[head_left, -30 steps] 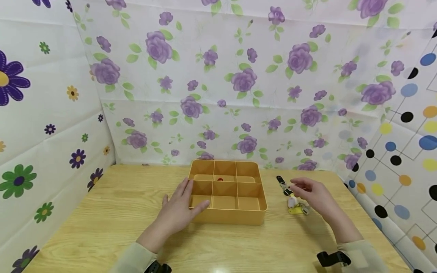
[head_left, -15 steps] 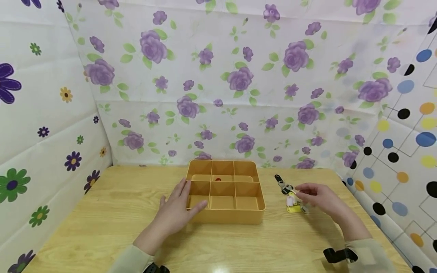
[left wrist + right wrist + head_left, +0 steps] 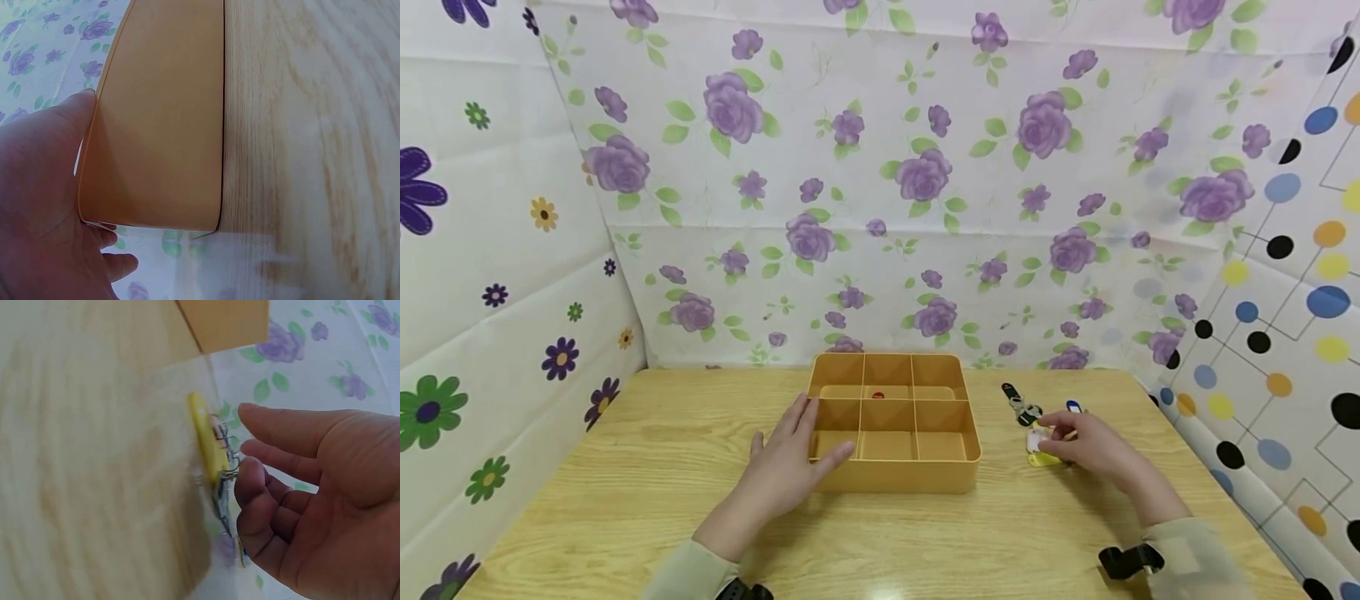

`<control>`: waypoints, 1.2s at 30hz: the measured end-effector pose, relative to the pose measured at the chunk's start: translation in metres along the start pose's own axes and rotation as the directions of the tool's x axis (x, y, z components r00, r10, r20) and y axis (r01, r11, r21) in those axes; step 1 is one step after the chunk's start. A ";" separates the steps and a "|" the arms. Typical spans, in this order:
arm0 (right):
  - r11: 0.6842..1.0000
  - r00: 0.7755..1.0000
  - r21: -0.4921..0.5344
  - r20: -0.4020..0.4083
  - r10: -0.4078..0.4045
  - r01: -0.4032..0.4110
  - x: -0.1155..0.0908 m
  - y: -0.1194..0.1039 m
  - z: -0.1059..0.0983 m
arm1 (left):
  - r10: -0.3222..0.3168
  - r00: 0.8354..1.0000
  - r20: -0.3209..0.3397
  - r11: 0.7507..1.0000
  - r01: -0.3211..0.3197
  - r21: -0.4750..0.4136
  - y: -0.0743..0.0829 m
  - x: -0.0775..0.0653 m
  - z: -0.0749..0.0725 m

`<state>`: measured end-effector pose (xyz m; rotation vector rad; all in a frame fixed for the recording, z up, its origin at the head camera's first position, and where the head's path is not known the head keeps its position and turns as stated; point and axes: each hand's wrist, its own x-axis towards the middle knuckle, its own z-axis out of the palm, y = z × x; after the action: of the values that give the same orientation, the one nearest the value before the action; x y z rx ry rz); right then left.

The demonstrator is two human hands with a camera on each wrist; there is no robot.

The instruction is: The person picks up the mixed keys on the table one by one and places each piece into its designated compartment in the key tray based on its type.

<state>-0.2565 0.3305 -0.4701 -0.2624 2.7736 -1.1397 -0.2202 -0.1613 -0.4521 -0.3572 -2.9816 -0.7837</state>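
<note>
My left hand (image 3: 782,462) rests on the left side of a tan six-compartment box (image 3: 898,477), fingers extended, thumb over its front rim. In the left wrist view the thumb lies along the rim of the box's front wall (image 3: 159,125). To the right of the box, my right hand (image 3: 1093,446) hovers over a yellow tag keychain (image 3: 1043,459) with a white piece (image 3: 1036,440) on it. The right wrist view shows thumb and fingers loosely bent beside the yellow tag (image 3: 208,440) and its metal rings, with nothing gripped. A black-strapped keychain (image 3: 1022,408) lies just beyond.
A blue-ended piece (image 3: 1073,407) shows behind the right hand, mostly hidden. A small red item (image 3: 878,395) lies in the box's back middle compartment. Flower-printed cloth (image 3: 917,275) rises behind the wooden table (image 3: 700,417), and a dotted cloth (image 3: 1262,375) on its right.
My right hand moves slightly left and toward me, over the yellow keychain. A blue-ended piece now shows behind it. The left hand stays on the box.
</note>
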 end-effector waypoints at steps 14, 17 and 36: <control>0.996 0.999 -0.079 -0.042 0.029 -0.032 0.010 0.004 0.009 | 0.003 1.000 -0.001 1.000 -0.003 -0.015 -0.001 0.001 0.001; 0.997 0.999 -0.072 -0.046 0.030 -0.033 0.011 0.001 0.011 | 0.002 1.000 -0.001 1.000 -0.002 -0.010 -0.001 0.000 0.000; 0.998 1.000 -0.070 -0.028 -0.014 0.012 0.008 -0.004 0.014 | 0.002 1.000 0.007 1.000 -0.001 -0.016 0.000 0.001 0.001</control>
<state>-0.2610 0.3162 -0.4776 -0.2739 2.8436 -1.0593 -0.2211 -0.1609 -0.4529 -0.3635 -2.9825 -0.8085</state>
